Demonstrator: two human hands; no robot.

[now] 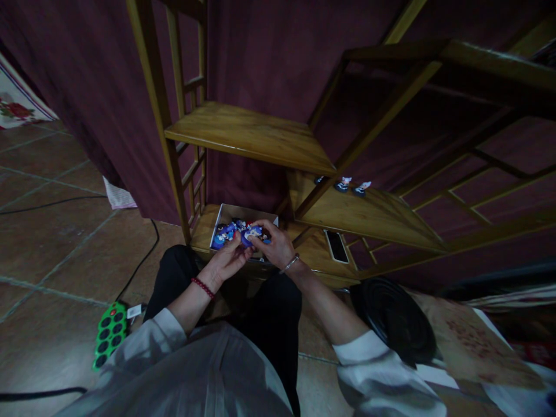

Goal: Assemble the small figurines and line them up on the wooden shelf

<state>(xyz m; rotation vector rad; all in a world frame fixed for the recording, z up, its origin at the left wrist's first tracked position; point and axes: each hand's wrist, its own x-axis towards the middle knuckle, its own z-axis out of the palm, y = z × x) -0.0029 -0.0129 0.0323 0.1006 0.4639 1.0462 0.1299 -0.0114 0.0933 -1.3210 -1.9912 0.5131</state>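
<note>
Both my hands meet over a white cardboard box (pixel 216 230) on the lowest shelf. Between them is a small blue-and-purple figurine (pixel 251 233). My right hand (pixel 278 248) grips it from the right with thumb and fingers. On its left side, my left hand (pixel 232 255) closes its fingers round the lower edge. More small blue, purple and dark figurines (pixel 225 233) lie jumbled in the box, partly hidden behind my hands. On a higher shelf to the right stand small figurines (pixel 343 185) with pale tops and dark bases.
The wooden shelf unit (pixel 252 130) rises in front, its slanted posts reaching over the right side. A phone (pixel 336 246) lies on the lowest shelf. A green power strip (pixel 110 335) sits on the tiled floor at left. A coiled black thing (pixel 391 318) is at right.
</note>
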